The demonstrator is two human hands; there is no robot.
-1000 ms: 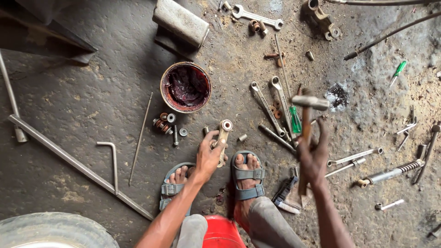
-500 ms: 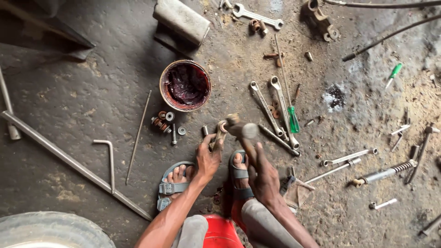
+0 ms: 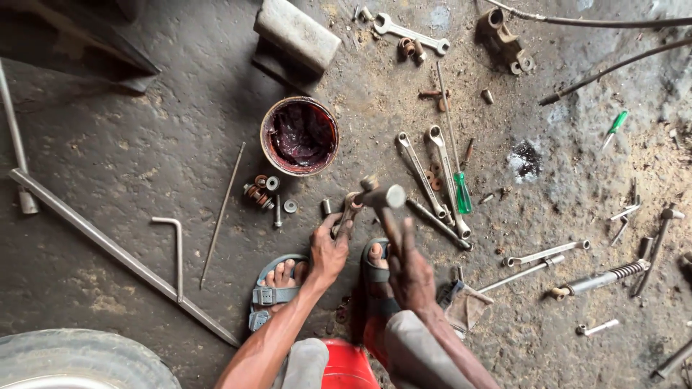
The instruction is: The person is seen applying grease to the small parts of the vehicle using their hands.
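My left hand [image 3: 329, 251] pins a small metal link part [image 3: 350, 209] against the concrete floor in front of my sandalled feet. My right hand [image 3: 409, 268] grips the handle of a hammer. The hammer head [image 3: 383, 196] is down at the top end of the metal part, touching or almost touching it. A round tin of dark red grease [image 3: 299, 135] stands just beyond the part. Small bolts, nuts and washers [image 3: 268, 191] lie to its left.
Several spanners [image 3: 427, 175] and a green-handled screwdriver [image 3: 461, 189] lie right of the hammer. More wrenches, a spring rod [image 3: 597, 279] and fittings are scattered right. A long steel bar [image 3: 108, 245], bent rod [image 3: 173, 248] and tyre [image 3: 79, 360] lie left. A metal block [image 3: 297, 32] sits above.
My right hand swung the hammer from raised on the right down and leftward onto the metal part. My left hand stayed on the part.
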